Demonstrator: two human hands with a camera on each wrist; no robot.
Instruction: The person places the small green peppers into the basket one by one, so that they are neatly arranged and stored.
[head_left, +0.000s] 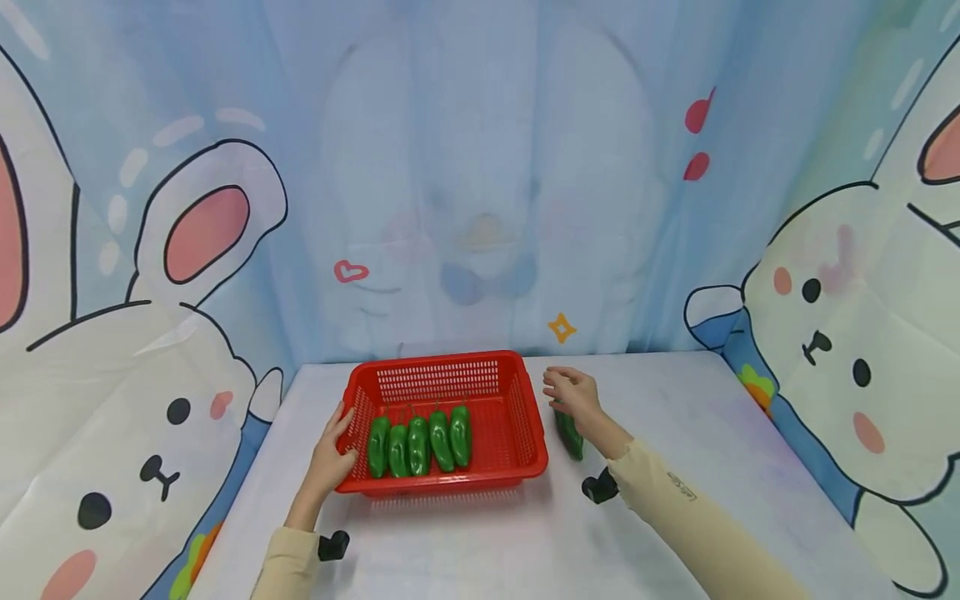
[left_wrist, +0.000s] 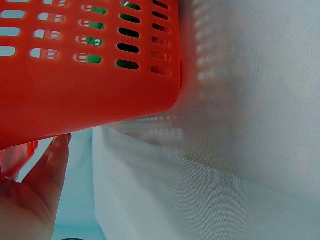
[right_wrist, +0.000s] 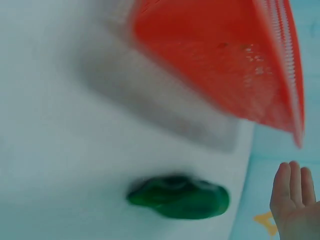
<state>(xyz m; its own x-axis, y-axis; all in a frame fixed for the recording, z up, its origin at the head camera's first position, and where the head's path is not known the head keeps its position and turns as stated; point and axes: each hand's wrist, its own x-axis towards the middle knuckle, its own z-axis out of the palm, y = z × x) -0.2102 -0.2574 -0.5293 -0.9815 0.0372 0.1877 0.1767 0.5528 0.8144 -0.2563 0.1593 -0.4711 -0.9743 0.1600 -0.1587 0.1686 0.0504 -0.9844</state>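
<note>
A red plastic basket (head_left: 480,417) with slotted walls sits in the middle of the table. Several glossy green peppers (head_left: 418,446) lie side by side in its left half. My left hand (head_left: 328,454) holds the basket's left side at the rim; its thumb (left_wrist: 52,170) shows against the red plastic in the left wrist view, the other fingers mostly hidden there. One more green pepper (right_wrist: 180,197) lies on the table to the right of the basket. Over its far end hovers my right hand (head_left: 576,393), fingers loosely extended, holding nothing and apart from the pepper.
A white cloth covers the table (head_left: 465,542). Behind it hangs a light blue curtain (head_left: 480,167) with cartoon prints, and printed rabbit panels flank both sides. Black devices (head_left: 600,486) are worn at both wrists.
</note>
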